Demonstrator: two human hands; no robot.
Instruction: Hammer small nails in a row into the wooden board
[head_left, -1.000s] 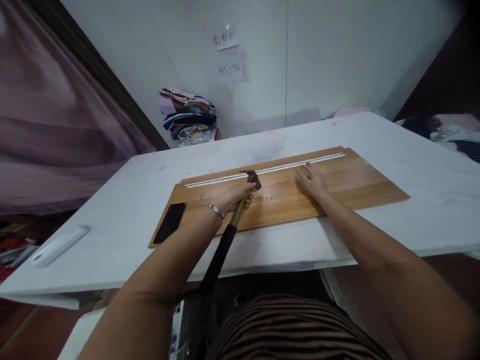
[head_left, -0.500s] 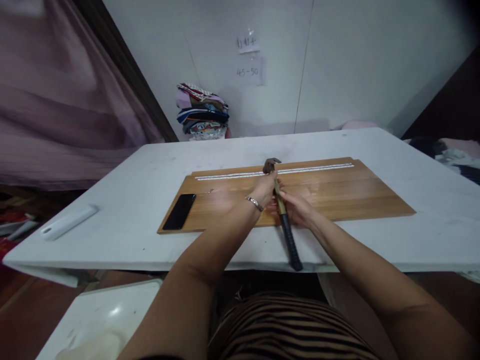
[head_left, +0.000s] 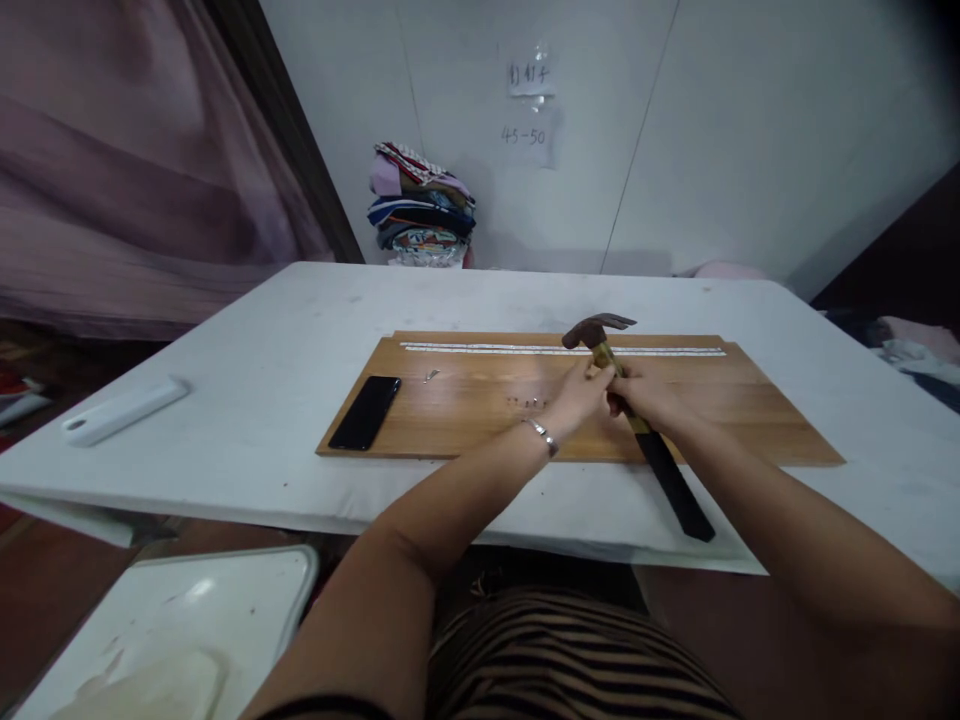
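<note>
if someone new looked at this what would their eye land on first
Probably the hammer, slanting over the wooden board with its head up, the left hand and right hand meeting at its handle. Next, perhaps, the black phone flat on the board's left end, then the colourful cloth stack by the wall behind the table.

Folded clothes (head_left: 424,212) by the pale wall (head_left: 750,150)
</note>
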